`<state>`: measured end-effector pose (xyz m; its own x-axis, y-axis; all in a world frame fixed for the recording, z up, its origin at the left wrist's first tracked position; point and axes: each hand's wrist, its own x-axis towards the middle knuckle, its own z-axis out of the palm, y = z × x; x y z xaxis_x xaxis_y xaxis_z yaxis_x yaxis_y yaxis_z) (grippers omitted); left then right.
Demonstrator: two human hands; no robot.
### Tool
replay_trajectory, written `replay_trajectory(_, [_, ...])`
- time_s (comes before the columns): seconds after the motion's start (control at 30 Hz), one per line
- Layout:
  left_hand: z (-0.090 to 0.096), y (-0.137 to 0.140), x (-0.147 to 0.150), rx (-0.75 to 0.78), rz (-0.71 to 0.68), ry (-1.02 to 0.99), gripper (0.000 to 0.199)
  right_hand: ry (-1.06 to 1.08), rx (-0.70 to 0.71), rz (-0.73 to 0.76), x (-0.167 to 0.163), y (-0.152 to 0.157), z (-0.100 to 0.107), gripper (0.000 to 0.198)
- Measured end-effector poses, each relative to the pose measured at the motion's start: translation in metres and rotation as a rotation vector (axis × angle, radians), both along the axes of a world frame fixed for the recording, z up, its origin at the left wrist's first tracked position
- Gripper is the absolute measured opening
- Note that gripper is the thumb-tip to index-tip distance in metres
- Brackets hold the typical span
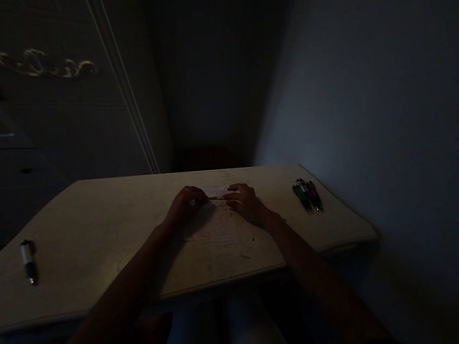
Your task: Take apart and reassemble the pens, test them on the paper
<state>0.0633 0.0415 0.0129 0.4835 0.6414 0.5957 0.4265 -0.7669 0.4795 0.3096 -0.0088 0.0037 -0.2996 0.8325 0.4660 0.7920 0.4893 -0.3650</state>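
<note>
A sheet of paper [212, 231] covered in handwriting lies on the pale table [128, 201]. Above it, a slim dark stick, pen-like in shape [216, 198], runs sideways between my hands. My left hand [186, 203] is closed round its left end, fingers curled in. My right hand [248, 202] pinches the right end between fingertips and thumb, with another finger stretched out above. Dim light hides the stick's exact kind and whether it touches the paper.
Several pens [308, 195], green, blue and red among them, lie together at the right. A thick white-and-black marker [29, 261] lies at the far left. Small scraps [245, 256] lie near the front edge. A wall [367, 103] rises on the right.
</note>
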Motion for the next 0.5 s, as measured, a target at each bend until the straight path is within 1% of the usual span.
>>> replay_trajectory(0.13, [0.001, -0.002, 0.002, 0.010, 0.010, -0.020, 0.011, -0.014, 0.001, -0.032, 0.000, 0.002, 0.001, 0.014])
replay_trajectory(0.3, [0.000, 0.000, 0.001, -0.001, 0.010, -0.019, 0.012, 0.008, 0.014, -0.058, 0.001, 0.001, 0.008, 0.011])
replay_trajectory(0.5, [0.000, 0.002, -0.003, -0.014, 0.028, -0.014, 0.012, 0.064, 0.023, -0.170, 0.008, 0.001, 0.013, 0.010])
